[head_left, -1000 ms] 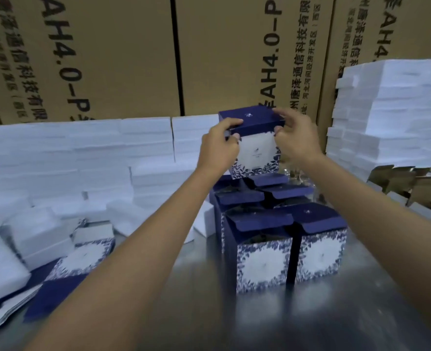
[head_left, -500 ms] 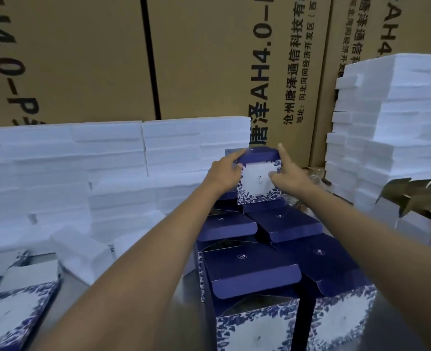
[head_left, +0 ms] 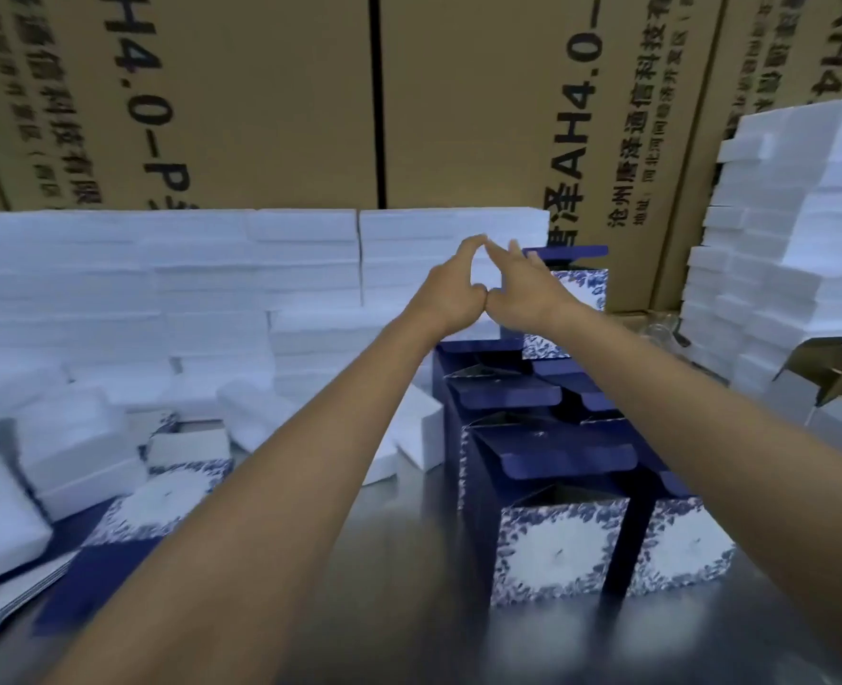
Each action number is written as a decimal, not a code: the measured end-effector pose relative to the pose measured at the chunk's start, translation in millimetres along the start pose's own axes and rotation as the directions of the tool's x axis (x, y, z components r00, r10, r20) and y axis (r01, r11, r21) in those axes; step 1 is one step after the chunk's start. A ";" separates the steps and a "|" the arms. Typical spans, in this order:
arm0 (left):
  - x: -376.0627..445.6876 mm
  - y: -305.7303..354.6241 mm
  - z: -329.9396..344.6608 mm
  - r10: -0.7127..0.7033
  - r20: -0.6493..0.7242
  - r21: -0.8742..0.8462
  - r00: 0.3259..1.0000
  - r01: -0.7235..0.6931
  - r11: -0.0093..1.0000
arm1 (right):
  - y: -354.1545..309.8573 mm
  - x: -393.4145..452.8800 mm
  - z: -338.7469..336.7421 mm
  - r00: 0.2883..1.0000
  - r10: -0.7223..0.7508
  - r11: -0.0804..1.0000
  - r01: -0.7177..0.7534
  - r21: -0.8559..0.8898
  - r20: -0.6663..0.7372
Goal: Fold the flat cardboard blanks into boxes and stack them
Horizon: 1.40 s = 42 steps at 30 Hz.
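Observation:
A folded navy box with a blue-and-white floral front (head_left: 582, 289) stands on top of the stack of folded boxes (head_left: 557, 491), its lid flap raised. My left hand (head_left: 451, 294) and my right hand (head_left: 527, 291) hover side by side just left of that top box. Their fingers are straight, the thumbs and index fingertips nearly meet, and neither hand holds anything. My right hand overlaps the box's left side; contact cannot be told. Flat printed blanks (head_left: 161, 501) lie on the table at the left.
White foam slabs are piled along the back (head_left: 211, 289) and in a tall stack at the right (head_left: 804, 239). Large brown cartons (head_left: 458, 101) form a wall behind. The metal tabletop (head_left: 409, 610) shows in front. Gold card pieces (head_left: 834, 363) lie at the right.
The box both hands gripped has been set on top of the stack and let go. Both hands have drawn off it to the left, fingers straightened.

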<state>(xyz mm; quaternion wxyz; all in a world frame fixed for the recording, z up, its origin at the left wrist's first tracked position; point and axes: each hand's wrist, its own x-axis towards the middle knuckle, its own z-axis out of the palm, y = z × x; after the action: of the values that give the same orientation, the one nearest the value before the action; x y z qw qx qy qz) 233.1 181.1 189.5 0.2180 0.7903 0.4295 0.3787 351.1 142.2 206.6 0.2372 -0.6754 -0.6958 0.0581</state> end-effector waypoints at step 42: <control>-317.5 -192.7 -94.8 -0.516 -0.639 -0.189 0.570 0.535 0.824 | -237.9 -122.6 268.8 0.922 0.023 0.405 -0.362 0.840 0.386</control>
<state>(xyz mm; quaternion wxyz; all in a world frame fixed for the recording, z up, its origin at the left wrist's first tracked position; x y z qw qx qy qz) -49.8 18.3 -11.6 0.1422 0.4404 0.6976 0.5470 21.2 68.8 34.4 0.4379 -0.5016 -0.5003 0.5534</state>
